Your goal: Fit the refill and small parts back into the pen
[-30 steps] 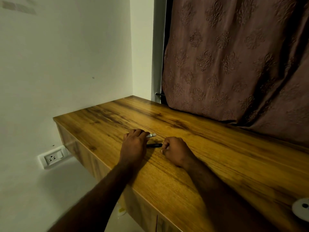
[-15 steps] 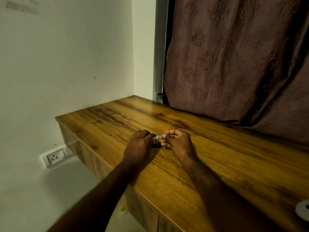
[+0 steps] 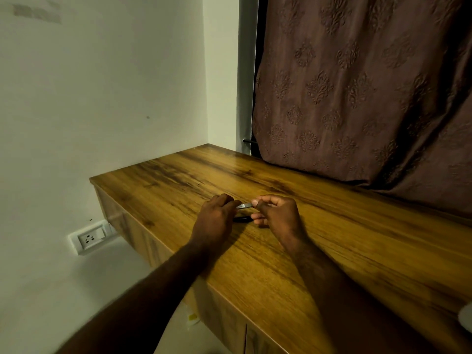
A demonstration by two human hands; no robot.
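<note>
Wood grain, glossy and streaked from honey to near black, runs the length of the surface (image 3: 332, 251), a long slab with a straight front edge and a squared left corner. In the head view, the one view there is, both hands meet over its middle. The left hand (image 3: 217, 218) lies knuckles up, fingers curled in a grip round one end of a small silver metal piece (image 3: 244, 206), thin, flat and shiny, held just above the wood. The right hand (image 3: 278, 215) pinches the other end of that piece between thumb and forefinger, its other fingers loosely bent. Just below the metal piece, between the two hands, a slim black object (image 3: 241, 219) lies on the wood; what it is cannot be told, and whether the fingers touch it cannot be told either.

Behind the hands a heavy brown curtain (image 3: 357, 85), embossed with repeated floral medallions, hangs in folds and rests along the back edge on the right. A plain matte wall (image 3: 102, 85) closes off the left, with a white socket plate (image 3: 89, 238) low down beside the cabinet's end. At the far right edge a round white thing (image 3: 467, 319) is cut off by the frame.

Open wood stretches to both sides of the hands and toward the curtain; the front edge runs under both forearms, the left one crossing it from over the pale floor (image 3: 63, 290).
</note>
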